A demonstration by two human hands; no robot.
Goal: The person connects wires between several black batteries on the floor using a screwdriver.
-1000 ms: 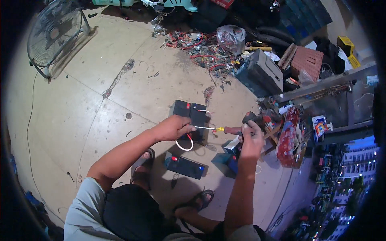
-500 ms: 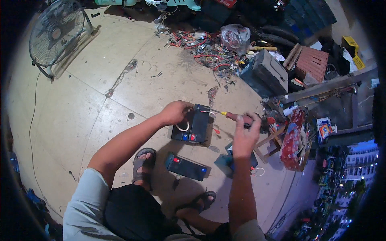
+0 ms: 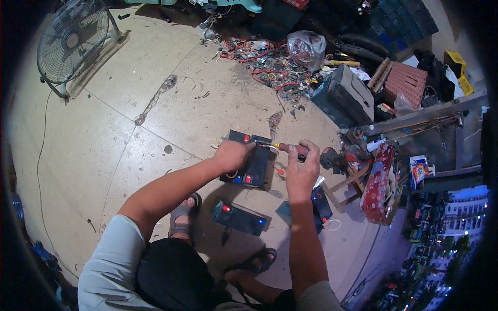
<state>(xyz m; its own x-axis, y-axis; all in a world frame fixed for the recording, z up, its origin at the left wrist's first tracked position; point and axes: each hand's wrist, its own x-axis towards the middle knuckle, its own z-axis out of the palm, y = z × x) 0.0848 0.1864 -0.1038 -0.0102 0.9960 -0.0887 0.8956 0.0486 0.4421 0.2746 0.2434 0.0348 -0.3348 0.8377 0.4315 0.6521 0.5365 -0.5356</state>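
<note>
Two black box batteries [image 3: 258, 167] stand side by side on the floor in front of me, with red and blue terminals on top. My right hand [image 3: 304, 168] is closed round the reddish handle of a screwdriver [image 3: 288, 149] with a yellow collar. Its shaft points left, to the far end of the right battery, where a white wire [image 3: 267, 146] shows. Over the left battery, my left hand [image 3: 232, 156] is closed, its fingertips at that same end; what they pinch is hidden. Closer to my feet lies another black battery [image 3: 239, 217].
By my right forearm is a further battery [image 3: 322, 202] with a looped white wire. A red box [image 3: 380, 181] of tools stands to the right. Cable scraps [image 3: 264, 62] cover the floor ahead, near a large grey case [image 3: 345, 98]. A floor fan [image 3: 72, 41] stands far left.
My left hand has moved right, from the left battery's edge to the terminals. My right hand has come left with the screwdriver, bringing it closer to the battery.
</note>
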